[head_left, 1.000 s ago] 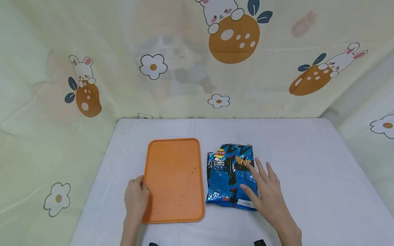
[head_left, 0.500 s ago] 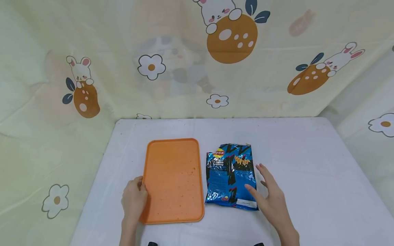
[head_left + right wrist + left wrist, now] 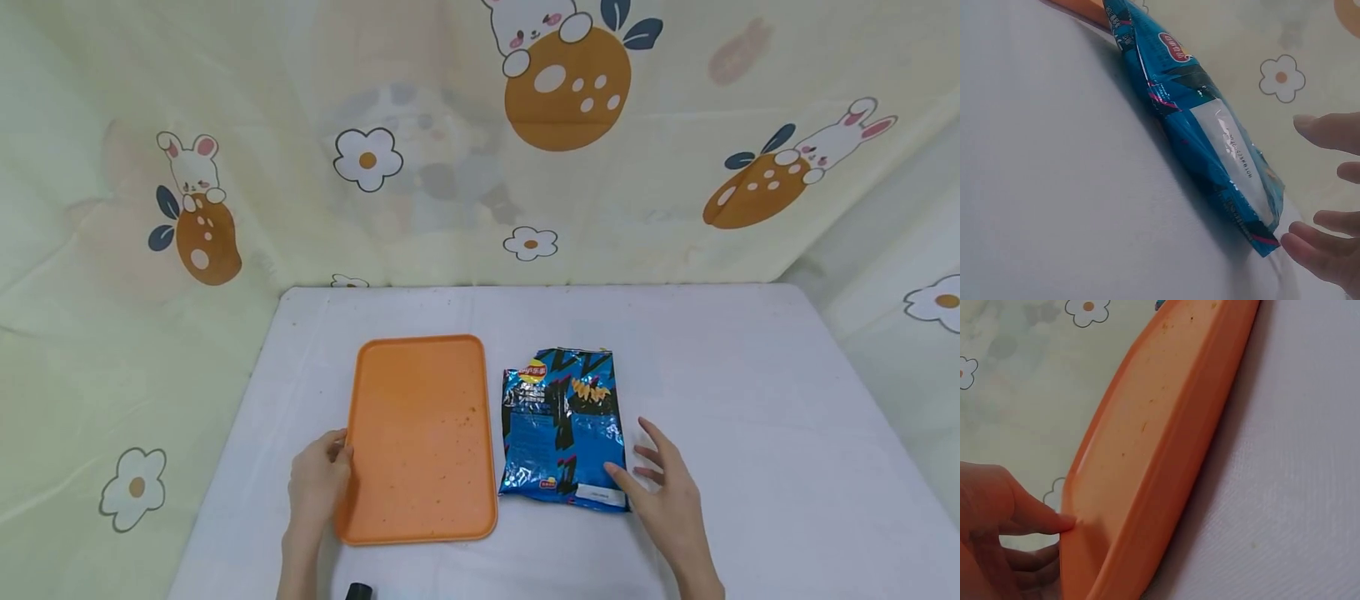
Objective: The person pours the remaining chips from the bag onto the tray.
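Note:
An orange tray (image 3: 420, 442) lies on the table, small crumbs scattered over its surface. My left hand (image 3: 318, 479) pinches its left rim, the thumb on top and the other fingers at the outer side, as the left wrist view shows. To the right of the tray lies a blue and black chip bag (image 3: 562, 433), face up, its top left corner torn away. My right hand (image 3: 667, 492) is beside the bag's lower right edge, thumb and fingers spread apart with nothing between them. In the right wrist view the fingertips (image 3: 1297, 237) appear close to the bag's corner.
A white cloth covers the table (image 3: 750, 375). Behind it and at both sides hangs a pale curtain (image 3: 450, 167) printed with rabbits and flowers. A small black object (image 3: 359, 591) shows at the bottom edge, below the tray.
My right hand has drawn back from over the chip bag to its lower right side. My left hand keeps its hold on the tray, the wrist slightly further left; tray and bag lie nearly unchanged.

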Available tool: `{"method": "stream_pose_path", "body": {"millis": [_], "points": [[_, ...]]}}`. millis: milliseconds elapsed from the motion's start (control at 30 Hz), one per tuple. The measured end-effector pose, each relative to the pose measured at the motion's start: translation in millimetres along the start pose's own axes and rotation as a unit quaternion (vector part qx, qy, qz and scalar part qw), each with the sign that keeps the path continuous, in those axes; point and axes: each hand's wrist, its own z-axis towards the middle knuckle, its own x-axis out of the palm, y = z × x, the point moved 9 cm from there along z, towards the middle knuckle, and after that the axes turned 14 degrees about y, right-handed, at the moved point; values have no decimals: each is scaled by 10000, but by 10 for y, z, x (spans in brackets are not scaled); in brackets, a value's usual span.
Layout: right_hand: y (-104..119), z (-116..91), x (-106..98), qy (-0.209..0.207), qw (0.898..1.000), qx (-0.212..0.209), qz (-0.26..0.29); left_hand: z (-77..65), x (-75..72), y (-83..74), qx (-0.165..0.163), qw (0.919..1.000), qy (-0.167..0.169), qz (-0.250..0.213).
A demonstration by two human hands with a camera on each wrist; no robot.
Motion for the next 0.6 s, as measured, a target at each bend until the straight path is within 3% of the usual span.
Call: {"method": "stream_pose_path", "body": {"millis": [200,600], "points": [[-91,37,107,418,9987,293,-64,4,-4,0,-60,10000,64,-13],[-90,51,247,623,9976,186,-225,-5,-8,-17,-75,9999,35,-61]]}}
